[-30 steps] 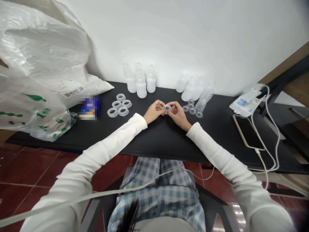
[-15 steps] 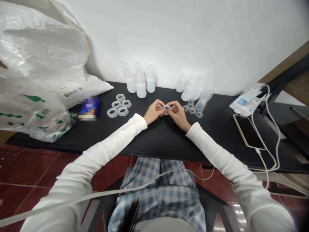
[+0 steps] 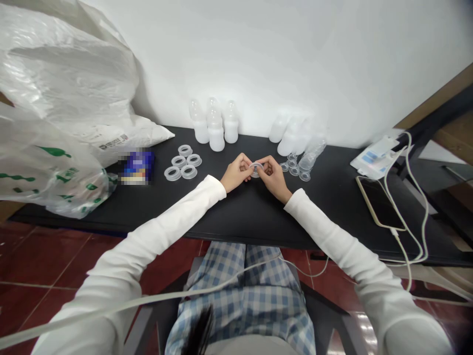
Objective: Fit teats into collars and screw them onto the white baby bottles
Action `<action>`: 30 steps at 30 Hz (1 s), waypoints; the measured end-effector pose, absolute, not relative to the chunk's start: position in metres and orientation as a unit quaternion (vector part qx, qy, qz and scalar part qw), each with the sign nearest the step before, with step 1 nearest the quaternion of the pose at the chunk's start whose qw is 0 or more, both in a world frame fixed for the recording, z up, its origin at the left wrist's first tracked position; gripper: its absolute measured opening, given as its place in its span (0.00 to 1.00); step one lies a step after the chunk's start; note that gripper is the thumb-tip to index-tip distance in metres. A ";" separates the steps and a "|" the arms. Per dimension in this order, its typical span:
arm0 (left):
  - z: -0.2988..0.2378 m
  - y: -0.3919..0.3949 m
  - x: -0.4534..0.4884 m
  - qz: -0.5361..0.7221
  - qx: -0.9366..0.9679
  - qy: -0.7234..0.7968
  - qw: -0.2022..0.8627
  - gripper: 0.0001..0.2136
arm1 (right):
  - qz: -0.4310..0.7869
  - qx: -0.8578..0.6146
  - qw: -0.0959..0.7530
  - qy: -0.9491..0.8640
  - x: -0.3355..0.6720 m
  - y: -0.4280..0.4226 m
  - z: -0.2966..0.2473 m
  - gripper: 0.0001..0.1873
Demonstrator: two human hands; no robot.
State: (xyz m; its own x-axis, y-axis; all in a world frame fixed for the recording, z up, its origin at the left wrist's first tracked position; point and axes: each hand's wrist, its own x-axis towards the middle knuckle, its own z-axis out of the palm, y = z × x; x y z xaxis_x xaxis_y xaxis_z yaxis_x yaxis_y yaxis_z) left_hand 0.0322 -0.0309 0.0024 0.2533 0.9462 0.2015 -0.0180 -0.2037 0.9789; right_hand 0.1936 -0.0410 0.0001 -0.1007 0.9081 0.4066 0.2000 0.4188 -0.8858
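Note:
Between my two hands, over the middle of the black table, is a translucent bottle collar ring (image 3: pixel 256 169). My left hand (image 3: pixel 236 172) pinches its left side with thumb and fingers. On the opposite side my right hand (image 3: pixel 272 176) grips the ring, its thumb reaching in over the opening. Whether a nipple sits inside the ring I cannot tell. Several similar collar rings (image 3: pixel 179 161) lie grouped to the left. Just right of my right hand are several small clear bottle nipples (image 3: pixel 294 170), beside a stack of clear dome caps (image 3: pixel 312 154).
Capped white baby bottles (image 3: pixel 216 140) stand by the wall, with uncapped bottle bodies (image 3: pixel 286 143) right of them. Large plastic bags (image 3: pixel 74 98) and a blurred blue packet (image 3: pixel 137 166) occupy the left. A phone (image 3: pixel 380 202) with white cables (image 3: pixel 424 197) lies right on the black table (image 3: pixel 236 222).
The thumbs have shifted slightly on the collar ring, and more of its opening faces me. Both hands stay in nearly the same place; the other things have not moved.

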 end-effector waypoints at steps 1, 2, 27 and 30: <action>0.003 -0.031 0.032 0.477 0.613 0.381 0.501 0.13 | 0.339 -0.421 0.522 -0.660 0.194 -0.041 0.000 0.17; 0.003 -0.031 0.032 0.477 0.615 0.382 0.499 0.13 | 0.336 -0.424 0.520 -0.661 0.194 -0.041 0.000 0.17; -0.001 -0.013 0.034 0.515 0.609 0.331 0.504 0.12 | 0.290 -0.437 0.566 -0.636 0.200 -0.040 0.009 0.20; -0.004 0.003 0.044 0.516 0.606 0.371 0.478 0.12 | 0.208 -0.452 0.583 -0.642 0.204 -0.042 0.014 0.17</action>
